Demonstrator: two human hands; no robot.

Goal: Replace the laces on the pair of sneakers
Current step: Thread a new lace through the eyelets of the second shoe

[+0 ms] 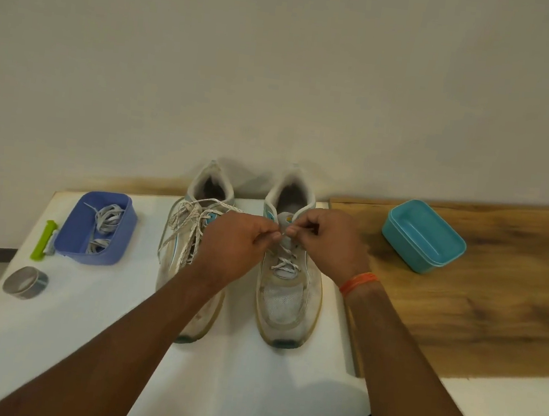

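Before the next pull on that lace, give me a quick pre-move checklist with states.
1. Both hands on the lace: left hand and right hand pinch it above the right sneaker: ok.
2. Lower eyelets threaded on that sneaker: crossings visible: ok.
3. Lace end lined up with the next eyelet: hidden by fingers: cannot tell.
4. Left sneaker finished: its laces lie loose, untied: not ok.
5. Other laces kept aside in the blue tray: ok.
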